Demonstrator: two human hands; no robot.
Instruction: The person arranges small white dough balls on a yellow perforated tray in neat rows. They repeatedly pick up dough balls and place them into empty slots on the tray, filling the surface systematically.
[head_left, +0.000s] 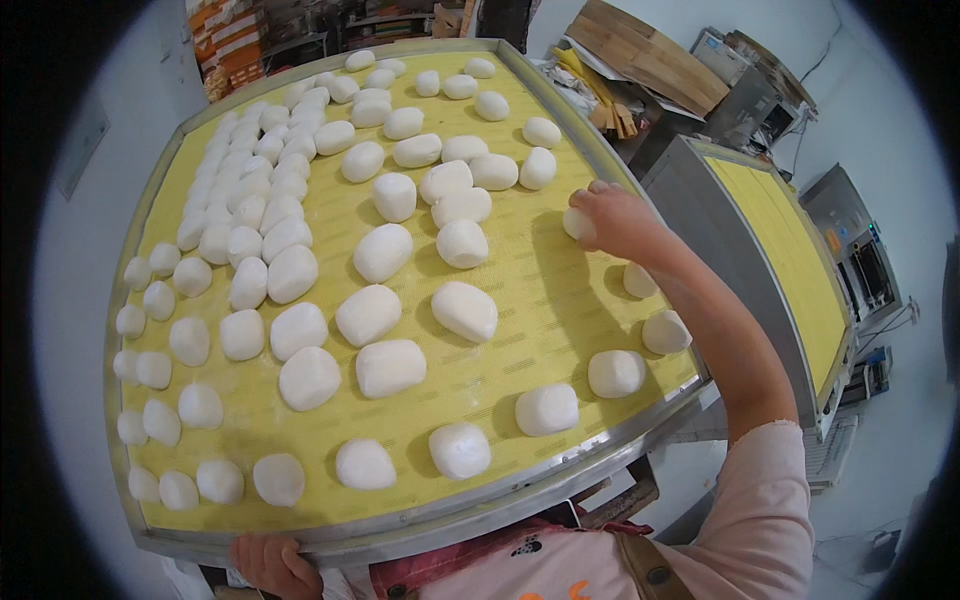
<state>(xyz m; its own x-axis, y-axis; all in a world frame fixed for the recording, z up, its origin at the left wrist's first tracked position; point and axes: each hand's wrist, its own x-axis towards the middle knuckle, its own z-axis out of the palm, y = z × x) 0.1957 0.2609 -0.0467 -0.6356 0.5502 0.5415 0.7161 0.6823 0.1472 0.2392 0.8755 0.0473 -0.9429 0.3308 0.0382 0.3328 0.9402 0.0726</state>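
Observation:
A large metal-framed tray with a yellow mesh surface (517, 345) lies before me, bearing many white dough pieces, probably steamed bun dough. At the tray's right side, my right hand (616, 217) has its fingers around one white dough piece (577, 223), resting on or just above the mesh; which of the two I cannot tell. My left hand (276, 564) grips the near metal edge of the tray at the lower left. Dough pieces form a dense cluster (251, 184) at the left and back. Others stand apart along the near and right edges, such as one dough piece (460, 451) near the front.
A second yellow mesh tray in a metal frame (780, 255) stands to the right. Behind it are wooden boards (645, 56) and metal equipment (855, 255). Orange and white stacked packages (229, 41) stand at the back left. A white wall runs along the left.

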